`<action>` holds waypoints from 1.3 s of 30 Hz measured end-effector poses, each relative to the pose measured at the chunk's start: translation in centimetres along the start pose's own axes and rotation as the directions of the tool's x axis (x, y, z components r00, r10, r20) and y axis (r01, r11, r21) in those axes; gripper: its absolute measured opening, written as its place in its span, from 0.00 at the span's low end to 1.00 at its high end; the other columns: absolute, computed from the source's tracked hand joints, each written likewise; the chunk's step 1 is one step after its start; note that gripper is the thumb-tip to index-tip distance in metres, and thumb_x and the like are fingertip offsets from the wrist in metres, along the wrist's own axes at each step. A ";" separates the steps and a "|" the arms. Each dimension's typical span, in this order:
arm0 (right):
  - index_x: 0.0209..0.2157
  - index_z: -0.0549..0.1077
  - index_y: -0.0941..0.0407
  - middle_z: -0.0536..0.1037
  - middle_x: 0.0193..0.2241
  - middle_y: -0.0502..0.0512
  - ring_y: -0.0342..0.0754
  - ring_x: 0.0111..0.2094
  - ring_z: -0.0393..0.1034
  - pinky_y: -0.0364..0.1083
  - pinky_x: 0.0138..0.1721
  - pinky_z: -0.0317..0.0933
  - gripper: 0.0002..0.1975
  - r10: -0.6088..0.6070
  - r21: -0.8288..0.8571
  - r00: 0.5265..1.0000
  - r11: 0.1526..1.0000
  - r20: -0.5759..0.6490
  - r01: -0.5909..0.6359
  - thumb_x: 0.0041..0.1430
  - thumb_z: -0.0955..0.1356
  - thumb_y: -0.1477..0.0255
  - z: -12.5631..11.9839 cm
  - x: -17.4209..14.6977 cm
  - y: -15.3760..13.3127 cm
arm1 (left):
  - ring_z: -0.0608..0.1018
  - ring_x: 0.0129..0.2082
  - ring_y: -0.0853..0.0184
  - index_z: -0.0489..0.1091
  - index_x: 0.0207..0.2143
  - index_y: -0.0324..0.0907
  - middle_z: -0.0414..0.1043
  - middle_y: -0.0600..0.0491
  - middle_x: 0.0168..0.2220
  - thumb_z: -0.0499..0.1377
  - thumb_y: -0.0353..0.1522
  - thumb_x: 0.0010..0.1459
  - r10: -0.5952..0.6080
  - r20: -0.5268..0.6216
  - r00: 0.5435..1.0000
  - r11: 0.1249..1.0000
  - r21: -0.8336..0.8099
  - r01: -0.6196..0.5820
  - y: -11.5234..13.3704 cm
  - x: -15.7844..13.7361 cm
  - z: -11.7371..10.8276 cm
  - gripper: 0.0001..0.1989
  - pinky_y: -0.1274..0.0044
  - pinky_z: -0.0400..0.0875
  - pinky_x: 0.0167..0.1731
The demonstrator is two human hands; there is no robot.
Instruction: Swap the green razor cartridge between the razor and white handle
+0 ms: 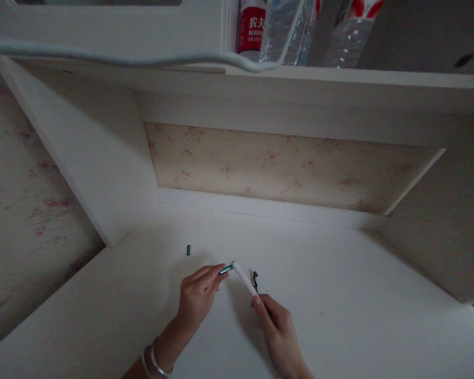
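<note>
My left hand (200, 292), with bracelets at the wrist, pinches a slim green battery (226, 269) between thumb and fingers. The battery's far end meets the upper end of a white tube (244, 277); whether it is inside the tube I cannot tell. My right hand (277, 327) is wrapped around the lower end of that tube, which slants up and to the left. A second green battery (188, 250) lies on the white desk (339, 295), beyond my left hand. Just behind the tube is a small black piece (255, 279), partly hidden by my right hand.
Above the desk runs a shelf (339, 76) with several plastic water bottles (253, 29) on it. A thick white cable (142, 59) hangs across the front of the upper cabinet. Side panels (90, 152) and a flowered back wall (268, 163) enclose the desk.
</note>
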State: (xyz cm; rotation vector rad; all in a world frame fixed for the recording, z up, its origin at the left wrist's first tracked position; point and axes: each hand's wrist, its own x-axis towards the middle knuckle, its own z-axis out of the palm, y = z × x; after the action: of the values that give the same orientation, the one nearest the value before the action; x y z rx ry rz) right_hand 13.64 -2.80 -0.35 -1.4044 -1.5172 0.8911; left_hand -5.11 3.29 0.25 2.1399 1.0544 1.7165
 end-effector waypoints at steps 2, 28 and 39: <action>0.24 0.69 0.58 0.60 0.19 0.47 0.43 0.23 0.54 0.41 0.23 0.46 0.22 -0.011 0.000 0.999 1.000 0.040 0.011 0.62 0.60 0.56 0.1 -0.1 0.0 | 0.72 0.19 0.77 0.72 0.45 0.43 0.75 0.55 0.29 0.58 0.25 0.57 0.014 -0.003 1.000 1.000 0.007 -0.014 0.1 0.1 0.0 0.13 0.85 0.73 0.22; 0.24 0.69 0.59 0.59 0.19 0.47 0.43 0.23 0.53 0.41 0.23 0.46 0.24 0.028 0.004 1.000 1.000 0.009 -0.028 0.61 0.60 0.54 0.0 0.1 -0.5 | 0.72 0.19 0.77 0.73 0.44 0.43 0.75 0.55 0.29 0.57 0.26 0.58 -0.037 0.018 0.999 0.999 -0.003 0.037 0.2 0.1 0.0 0.11 0.85 0.73 0.23; 0.38 0.75 0.59 0.68 0.22 0.48 0.45 0.23 0.60 0.41 0.24 0.53 0.24 0.071 0.057 0.979 0.996 -0.193 -0.061 0.61 0.60 0.53 -1.7 1.2 0.8 | 0.71 0.17 0.77 0.73 0.42 0.42 0.74 0.56 0.26 0.59 0.27 0.57 0.010 -0.012 1.000 0.999 0.034 -0.010 0.3 0.3 0.1 0.10 0.85 0.71 0.19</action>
State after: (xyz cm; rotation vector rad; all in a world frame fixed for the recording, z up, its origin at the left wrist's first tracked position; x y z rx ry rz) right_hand 15.55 -1.59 -0.31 -1.4674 -1.2992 0.8017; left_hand -4.91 3.32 0.61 2.1611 1.0850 1.7302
